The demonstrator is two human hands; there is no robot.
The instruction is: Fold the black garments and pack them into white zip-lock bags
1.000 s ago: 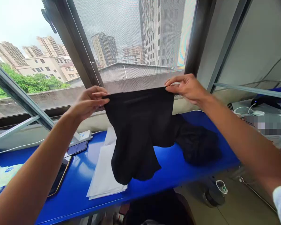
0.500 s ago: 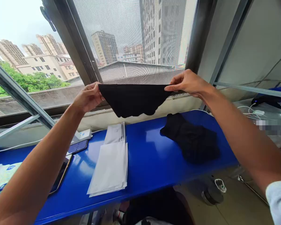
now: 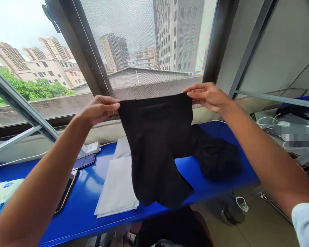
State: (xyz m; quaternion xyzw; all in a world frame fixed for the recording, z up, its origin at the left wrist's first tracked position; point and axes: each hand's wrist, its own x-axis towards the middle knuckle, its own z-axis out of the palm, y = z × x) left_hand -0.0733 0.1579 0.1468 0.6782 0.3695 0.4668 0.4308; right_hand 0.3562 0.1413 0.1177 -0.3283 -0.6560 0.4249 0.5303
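A pair of black stretchy shorts hangs spread out over the table, its waistband pulled nearly straight. At the left end of the band, my left hand pinches the edge between thumb and fingers. My right hand pinches the other end, slightly higher. One leg drops down in front of the stack of white sheets, covering its right part. The other leg sticks out to the right, over the edge of a crumpled black garment that lies on the blue table.
Two phones, one dark and one gold-edged, lie left of the white sheets. A white charger box and a tissue pack are also there. Metal bars flank the window. A jar stands on the floor.
The shorts have unfolded downward from a short folded-up shape to full length. My left hand has moved slightly right and down; both hands keep their hold on the waistband.
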